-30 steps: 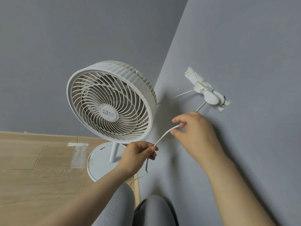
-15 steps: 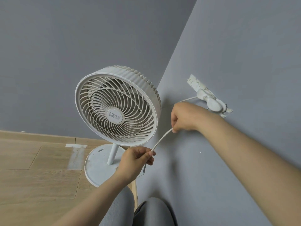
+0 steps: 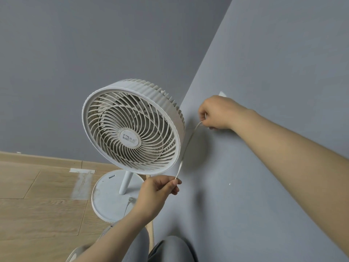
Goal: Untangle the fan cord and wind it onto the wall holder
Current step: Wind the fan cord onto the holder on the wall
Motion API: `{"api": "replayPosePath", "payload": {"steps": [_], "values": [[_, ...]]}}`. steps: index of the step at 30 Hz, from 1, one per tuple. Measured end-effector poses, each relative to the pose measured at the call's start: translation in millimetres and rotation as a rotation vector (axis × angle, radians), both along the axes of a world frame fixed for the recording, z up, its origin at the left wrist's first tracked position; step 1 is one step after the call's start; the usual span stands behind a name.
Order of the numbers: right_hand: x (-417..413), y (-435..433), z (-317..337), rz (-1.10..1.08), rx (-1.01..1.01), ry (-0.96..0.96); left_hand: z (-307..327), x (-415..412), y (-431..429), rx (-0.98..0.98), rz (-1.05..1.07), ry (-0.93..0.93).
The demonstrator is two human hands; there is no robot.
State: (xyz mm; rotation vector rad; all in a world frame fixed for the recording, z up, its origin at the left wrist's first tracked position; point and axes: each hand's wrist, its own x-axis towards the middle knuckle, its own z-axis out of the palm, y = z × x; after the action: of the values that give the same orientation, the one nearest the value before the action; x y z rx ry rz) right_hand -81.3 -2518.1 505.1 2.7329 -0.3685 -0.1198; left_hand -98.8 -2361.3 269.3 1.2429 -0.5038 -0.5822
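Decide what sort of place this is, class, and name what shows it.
Probably an indoor room corner, perhaps a home: two grey walls meet above a wood-look floor, and a white fan stands there.

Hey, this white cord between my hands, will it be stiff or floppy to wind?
Probably floppy: the cord is thin and runs straight only because the left hand and right hand pull it taut. Its slight bow suggests easy bending. Likely light, since a fingertip pinch holds it.
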Motion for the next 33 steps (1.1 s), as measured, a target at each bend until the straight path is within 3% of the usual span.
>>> {"api": "replayPosePath", "payload": {"steps": [12, 22, 33], "values": [[3.1, -45.9, 32.8, -0.115, 0.151, -0.161, 4.5, 0.3, -8.4, -0.026, 0.009, 0.029], [-11.6, -36.0, 58.5, -0.076, -0.136, -0.309, 17.9, -7.7, -12.3, -0.018, 0.004, 0.002], [-45.0, -19.7, 77.3, -0.092, -0.207, -0.368, 38.4, -20.2, -2.1, -0.029, 0.030, -0.014]]}}
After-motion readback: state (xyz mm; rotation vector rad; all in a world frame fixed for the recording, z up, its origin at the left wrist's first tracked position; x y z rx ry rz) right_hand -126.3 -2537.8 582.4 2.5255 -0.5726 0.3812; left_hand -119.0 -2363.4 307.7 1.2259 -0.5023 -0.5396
